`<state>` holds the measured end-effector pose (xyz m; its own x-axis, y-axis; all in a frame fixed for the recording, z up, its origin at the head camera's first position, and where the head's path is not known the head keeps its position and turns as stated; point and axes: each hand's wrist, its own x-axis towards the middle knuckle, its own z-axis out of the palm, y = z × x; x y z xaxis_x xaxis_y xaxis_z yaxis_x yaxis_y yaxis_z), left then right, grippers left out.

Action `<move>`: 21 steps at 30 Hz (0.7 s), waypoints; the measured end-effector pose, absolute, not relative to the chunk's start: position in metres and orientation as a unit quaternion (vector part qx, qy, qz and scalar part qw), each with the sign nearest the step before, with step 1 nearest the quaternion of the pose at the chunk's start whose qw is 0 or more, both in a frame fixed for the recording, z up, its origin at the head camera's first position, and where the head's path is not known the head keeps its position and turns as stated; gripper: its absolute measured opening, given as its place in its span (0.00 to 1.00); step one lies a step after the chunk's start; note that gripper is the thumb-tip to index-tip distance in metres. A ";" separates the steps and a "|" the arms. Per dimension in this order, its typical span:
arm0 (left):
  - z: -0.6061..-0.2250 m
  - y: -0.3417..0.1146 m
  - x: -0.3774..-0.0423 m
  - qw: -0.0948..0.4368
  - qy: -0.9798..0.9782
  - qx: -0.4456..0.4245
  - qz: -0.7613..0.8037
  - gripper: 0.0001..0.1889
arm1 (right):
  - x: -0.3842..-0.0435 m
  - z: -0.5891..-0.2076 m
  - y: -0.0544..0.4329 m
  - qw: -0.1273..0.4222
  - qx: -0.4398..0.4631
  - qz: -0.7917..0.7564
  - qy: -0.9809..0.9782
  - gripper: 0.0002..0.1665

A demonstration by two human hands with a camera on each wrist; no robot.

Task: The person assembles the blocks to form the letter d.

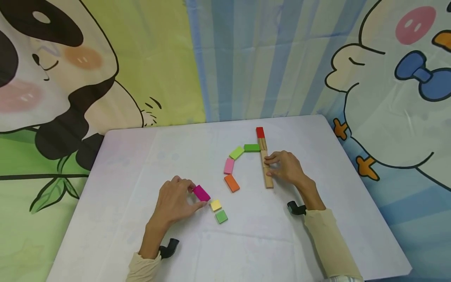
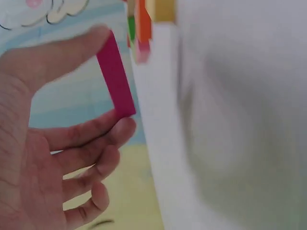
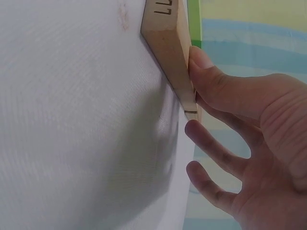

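My left hand holds a magenta block between thumb and fingertips, and the left wrist view shows that block gripped by its two ends. A small yellow block and a small green block lie just past the left thumb. On the other side, fingertips of my right hand touch the right side of a straight row of plain wooden blocks. Up close in the right wrist view, the thumb rests against a wooden block with dark marks on its end. A red block tops the row.
Left of the wooden row, a curve of blocks runs from green through light green and pink to orange. All lie on a white table. Cartoon-print cloth hangs behind it.
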<state>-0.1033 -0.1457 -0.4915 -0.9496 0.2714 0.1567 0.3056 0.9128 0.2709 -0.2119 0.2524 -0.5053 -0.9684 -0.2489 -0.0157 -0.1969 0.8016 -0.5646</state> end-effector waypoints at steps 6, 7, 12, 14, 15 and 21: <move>-0.486 -0.090 -0.099 0.094 -0.963 -0.192 -0.167 0.31 | -0.213 -0.505 0.253 0.045 -0.116 -0.295 0.947 0.28; -0.488 -0.079 -0.098 0.100 -0.961 -0.206 -0.153 0.31 | -0.213 -0.505 0.253 0.045 -0.117 -0.295 0.947 0.28; -0.506 -0.039 -0.091 0.100 -0.959 -0.261 -0.052 0.35 | -0.213 -0.504 0.251 0.044 -0.112 -0.295 0.948 0.28; -0.512 -0.031 -0.087 0.095 -0.957 -0.272 -0.018 0.38 | -0.213 -0.504 0.251 0.047 -0.111 -0.295 0.948 0.28; -0.514 -0.029 -0.086 0.095 -0.957 -0.275 -0.008 0.40 | -0.213 -0.504 0.251 0.048 -0.112 -0.295 0.948 0.28; -0.508 -0.036 -0.092 0.121 -0.943 -0.300 -0.081 0.33 | -0.212 -0.504 0.252 0.045 -0.110 -0.296 0.948 0.28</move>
